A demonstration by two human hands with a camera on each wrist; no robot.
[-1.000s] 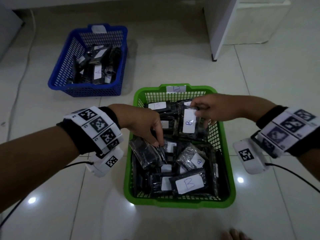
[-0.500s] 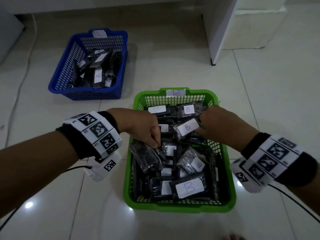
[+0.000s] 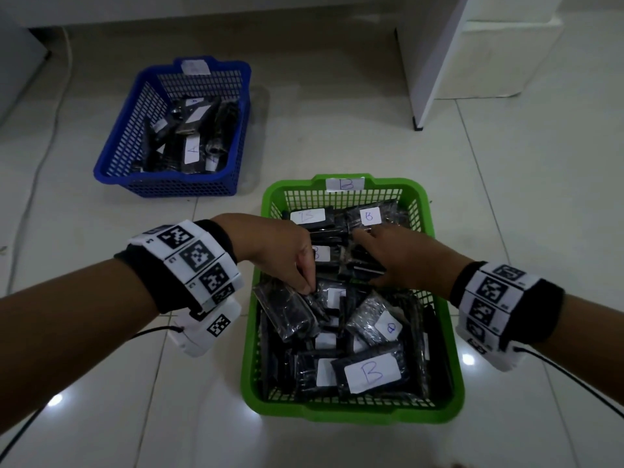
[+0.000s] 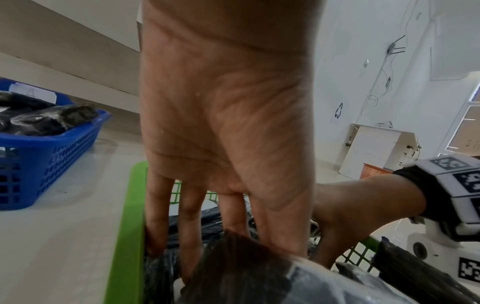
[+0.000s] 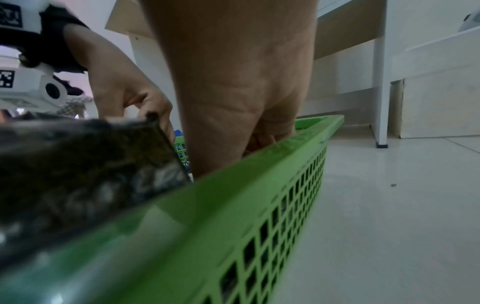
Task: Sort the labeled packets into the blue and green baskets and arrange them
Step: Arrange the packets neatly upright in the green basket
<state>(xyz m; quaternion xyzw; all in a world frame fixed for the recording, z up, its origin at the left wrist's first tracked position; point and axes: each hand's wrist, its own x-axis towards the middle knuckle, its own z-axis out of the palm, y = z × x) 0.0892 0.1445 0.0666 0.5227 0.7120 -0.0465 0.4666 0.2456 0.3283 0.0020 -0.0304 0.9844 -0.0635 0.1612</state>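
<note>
The green basket (image 3: 449,366), tagged B on its far rim, holds several dark packets with white labels, such as a large B packet (image 3: 369,369) at the front. My left hand (image 3: 304,282) reaches down at the basket's left side and pinches the top edge of a tilted packet (image 3: 287,309). My right hand (image 3: 381,258) lies palm down on the packets in the middle, fingers stretched out, and covers the one beneath it. The blue basket (image 3: 135,136) at the far left holds several A packets. In the right wrist view a packet (image 5: 78,164) leans on the green rim (image 5: 259,174).
Both baskets stand on a pale tiled floor. A white cabinet panel with a black foot (image 3: 418,126) rises behind the green basket on the right. A cable (image 3: 44,157) runs along the floor at far left. Wrist camera cables trail from both arms.
My right hand brought the B packet it held upright down onto the pile and now lies flat over it, hiding its label. My left hand has stayed on its packet.
</note>
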